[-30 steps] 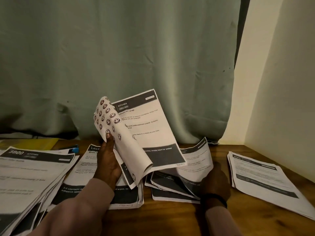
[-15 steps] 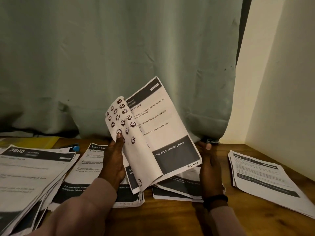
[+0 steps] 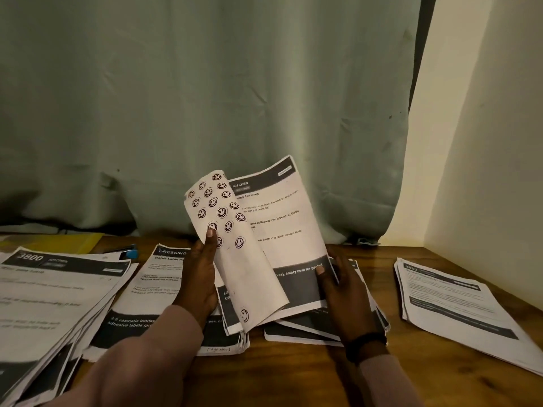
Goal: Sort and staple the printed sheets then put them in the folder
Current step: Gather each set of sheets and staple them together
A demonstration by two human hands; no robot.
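Observation:
My left hand [image 3: 199, 274] grips a curled sheet [image 3: 235, 245] whose back is covered with smiley stickers, its thumb pressed on the stickers. Behind the curl a printed sheet headed KITCHEN [image 3: 282, 227] stands tilted up. My right hand [image 3: 342, 292] pinches that sheet's lower right corner, thumb on its dark band. Under both hands lies a loose pile of printed sheets [image 3: 299, 330]. A stack headed DRESSING [image 3: 152, 289] lies just left of it. A yellow folder [image 3: 58, 243] lies at the far left back. No stapler is visible.
A thick fanned stack headed 3800 [image 3: 50, 295] fills the front left of the wooden table [image 3: 293, 374]. Another stack [image 3: 452, 306] lies at the right by the wall. A blue-tipped object [image 3: 129, 254] lies near the folder. A green curtain [image 3: 205, 113] hangs behind.
My right hand came up from under the pile and took hold of the KITCHEN sheet's lower right corner. The sheets in my left hand shifted right and stand more upright.

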